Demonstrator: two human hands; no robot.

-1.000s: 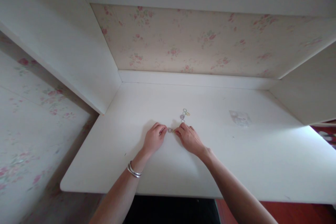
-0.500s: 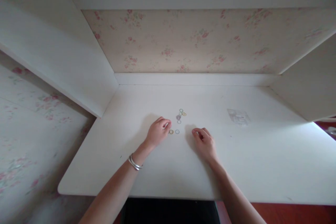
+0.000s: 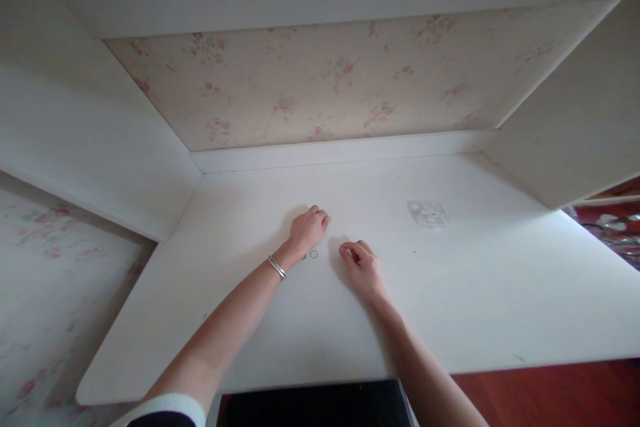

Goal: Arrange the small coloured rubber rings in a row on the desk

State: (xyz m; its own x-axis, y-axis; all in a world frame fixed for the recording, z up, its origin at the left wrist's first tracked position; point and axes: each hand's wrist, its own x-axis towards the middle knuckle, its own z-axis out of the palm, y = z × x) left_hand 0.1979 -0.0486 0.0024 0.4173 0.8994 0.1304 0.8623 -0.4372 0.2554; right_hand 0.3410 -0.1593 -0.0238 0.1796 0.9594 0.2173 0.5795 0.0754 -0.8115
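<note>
My left hand lies on the white desk with its fingers curled over a small cluster of coloured rings, hiding most of them. A yellowish ring peeks out at its fingertips; whether the fingers grip it cannot be seen. A single pale ring lies flat on the desk just below that hand, beside the wrist with a silver bangle. My right hand rests on the desk to the right of this ring, its fingers curled in and nothing visible in them.
A small clear plastic bag lies on the desk to the right of my hands. White side panels and a floral back wall enclose the desk. A dark opening sits below the front edge.
My right hand drew back from the rings to the right and stayed there. My left hand moved up over the ring cluster. The view tilted and shifted.
</note>
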